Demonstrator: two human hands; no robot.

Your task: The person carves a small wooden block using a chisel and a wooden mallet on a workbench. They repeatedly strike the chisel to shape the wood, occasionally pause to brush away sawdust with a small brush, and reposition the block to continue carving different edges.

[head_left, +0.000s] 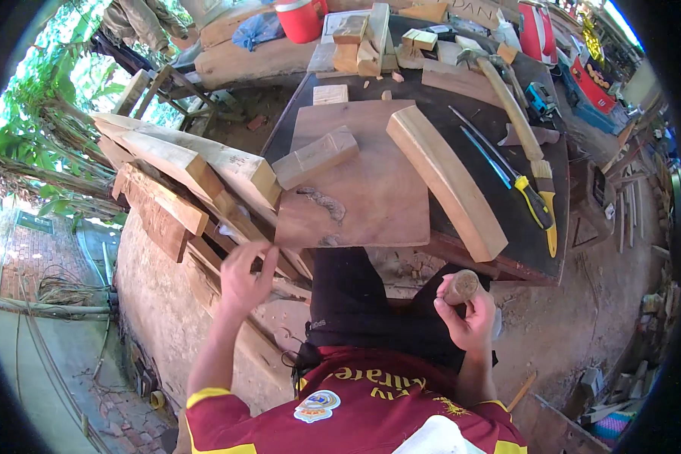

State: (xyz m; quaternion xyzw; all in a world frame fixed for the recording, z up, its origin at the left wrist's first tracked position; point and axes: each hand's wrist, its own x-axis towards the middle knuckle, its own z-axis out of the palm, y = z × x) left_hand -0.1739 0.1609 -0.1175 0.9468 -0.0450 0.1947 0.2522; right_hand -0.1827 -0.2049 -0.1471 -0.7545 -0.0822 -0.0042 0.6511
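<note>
My right hand (pixel 473 318) grips a round brown piece (pixel 463 287) just off the counter's (pixel 518 238) near edge, its end face turned up at me, apparently for a look (the rest is hidden; its long axis seems to run down into my palm). My left hand (pixel 245 281), empty and loosely open, hangs near the board's (pixel 389 193) near left corner, perhaps for balance.

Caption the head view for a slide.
Right hand holding a round-ended brown object, left hand open near a flat board.
</note>
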